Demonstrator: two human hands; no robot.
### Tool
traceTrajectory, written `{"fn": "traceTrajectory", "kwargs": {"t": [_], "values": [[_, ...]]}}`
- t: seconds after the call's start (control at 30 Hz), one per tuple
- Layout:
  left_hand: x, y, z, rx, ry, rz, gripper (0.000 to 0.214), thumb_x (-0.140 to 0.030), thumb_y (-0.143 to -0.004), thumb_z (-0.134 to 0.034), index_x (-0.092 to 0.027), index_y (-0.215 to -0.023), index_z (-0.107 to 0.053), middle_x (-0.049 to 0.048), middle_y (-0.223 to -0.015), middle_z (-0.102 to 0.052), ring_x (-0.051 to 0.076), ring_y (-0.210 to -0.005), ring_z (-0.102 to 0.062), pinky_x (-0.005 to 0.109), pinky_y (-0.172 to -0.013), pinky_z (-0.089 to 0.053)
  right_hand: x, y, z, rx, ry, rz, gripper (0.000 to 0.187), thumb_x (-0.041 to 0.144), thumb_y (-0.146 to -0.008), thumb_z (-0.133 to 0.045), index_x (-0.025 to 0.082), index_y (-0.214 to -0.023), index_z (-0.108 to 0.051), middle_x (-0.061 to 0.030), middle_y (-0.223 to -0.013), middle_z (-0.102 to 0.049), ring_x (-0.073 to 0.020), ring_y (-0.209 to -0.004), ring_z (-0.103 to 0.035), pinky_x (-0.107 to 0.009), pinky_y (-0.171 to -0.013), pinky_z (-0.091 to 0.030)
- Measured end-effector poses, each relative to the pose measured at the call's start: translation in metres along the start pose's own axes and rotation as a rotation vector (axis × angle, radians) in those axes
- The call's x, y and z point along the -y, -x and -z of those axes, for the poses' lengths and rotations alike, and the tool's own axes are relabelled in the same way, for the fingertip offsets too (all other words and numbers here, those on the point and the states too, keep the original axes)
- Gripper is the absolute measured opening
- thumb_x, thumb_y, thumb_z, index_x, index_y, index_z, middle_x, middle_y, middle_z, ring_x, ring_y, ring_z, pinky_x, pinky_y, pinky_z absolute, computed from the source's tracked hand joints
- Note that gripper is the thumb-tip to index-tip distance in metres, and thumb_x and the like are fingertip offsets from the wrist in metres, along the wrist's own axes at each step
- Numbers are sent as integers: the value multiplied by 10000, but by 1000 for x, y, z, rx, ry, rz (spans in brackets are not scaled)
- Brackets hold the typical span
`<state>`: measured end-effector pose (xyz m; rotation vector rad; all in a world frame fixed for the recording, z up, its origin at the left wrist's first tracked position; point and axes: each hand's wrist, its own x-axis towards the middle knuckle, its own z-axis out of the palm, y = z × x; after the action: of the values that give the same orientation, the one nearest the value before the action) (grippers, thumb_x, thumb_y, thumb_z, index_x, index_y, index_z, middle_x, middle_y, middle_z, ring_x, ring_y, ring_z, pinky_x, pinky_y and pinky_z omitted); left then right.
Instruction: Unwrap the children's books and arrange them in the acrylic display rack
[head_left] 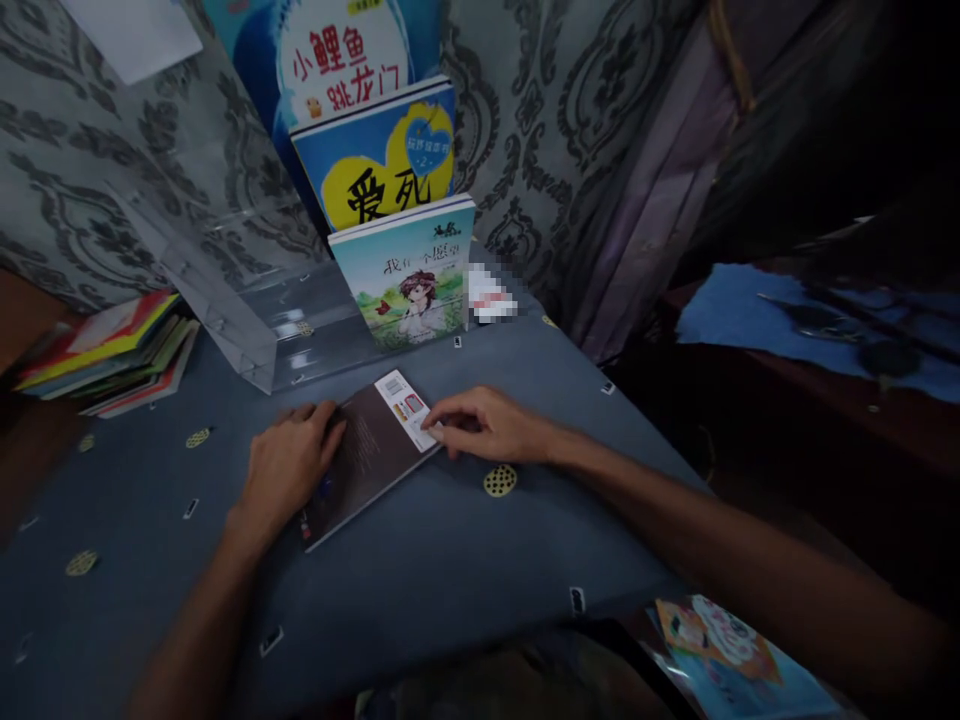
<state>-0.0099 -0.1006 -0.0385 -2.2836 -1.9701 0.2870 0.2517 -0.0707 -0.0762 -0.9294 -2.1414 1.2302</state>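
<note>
Book [373, 455] looks thin, light, bendy; likely best taken by edge. Left hand [289, 468] flat, unclenched; right hand [491, 425] pinch unclear.

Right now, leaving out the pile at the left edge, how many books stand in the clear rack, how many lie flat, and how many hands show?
Standing books in the clear rack: 3
Dark book lying flat on the blue tablecloth: 1
Hands touching it: 2, the left hand and the right hand
Total: 6
</note>
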Motion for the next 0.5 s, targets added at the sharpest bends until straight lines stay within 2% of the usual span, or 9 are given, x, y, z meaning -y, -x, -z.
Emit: {"fn": "traceTrajectory", "kwargs": {"t": [0.13, 0.2, 0.3, 0.4, 0.47, 0.5], "values": [[-2, -2, -9, -65, 51, 39, 386, -355, -1041, -374, -248, -1281, -658, 102, -1129, -728, 281, -904, -716, 328, -637, -504, -10, -4, 7, -214, 162, 63, 232, 244, -905, -602, 160, -1060, -752, -72, -933, -785, -178, -826, -711, -275, -723, -503], [-5, -2, -14, -89, 73, 31, 380, -344, -1044, -372, -257, -1274, -662, 91, -1115, -728, 257, -861, -716, 311, -628, -488, -16, -6, 9, -278, 243, 89, 224, 208, -902, -588, 168, -1052, -749, -84, -1006, -781, -191, -888, -710, -300, -784, -513], [-7, -2, -17, -96, 105, -4, 369, -342, -1045, -379, -253, -1250, -672, 91, -1094, -726, 258, -893, -713, 314, -650, -490, -23, -8, 8, -319, 329, 98, 220, 192, -916, -564, 167, -1040, -744, -84, -997, -776, -190, -861, -700, -308, -781, -512], [-3, 0, -15, -110, 136, -51, 368, -344, -1042, -386, -230, -1232, -680, 106, -1091, -714, 288, -960, -692, 355, -704, -521, -28, -7, -1, -359, 382, 98, 218, 183, -923, -545, 160, -1016, -740, -61, -882, -766, -174, -756, -673, -289, -714, -490], [1, 2, -12, -138, 159, -149, 365, -375, -1037, -407, -213, -1207, -686, 118, -1111, -691, 307, -1030, -658, 397, -781, -540, -29, -6, -10, -385, 392, 153, 220, 188, -930, -535, 161, -1020, -733, -55, -854, -753, -172, -739, -658, -288, -705, -488], [2, 4, -11, -140, 189, -244, 361, -412, -1029, -437, -213, -1204, -683, 118, -1137, -676, 308, -1073, -635, 417, -836, -542, -29, -5, -16, -393, 388, 205, 224, 195, -936, -530, 161, -1035, -728, -60, -877, -752, -178, -765, -660, -296, -723, -497]]}}
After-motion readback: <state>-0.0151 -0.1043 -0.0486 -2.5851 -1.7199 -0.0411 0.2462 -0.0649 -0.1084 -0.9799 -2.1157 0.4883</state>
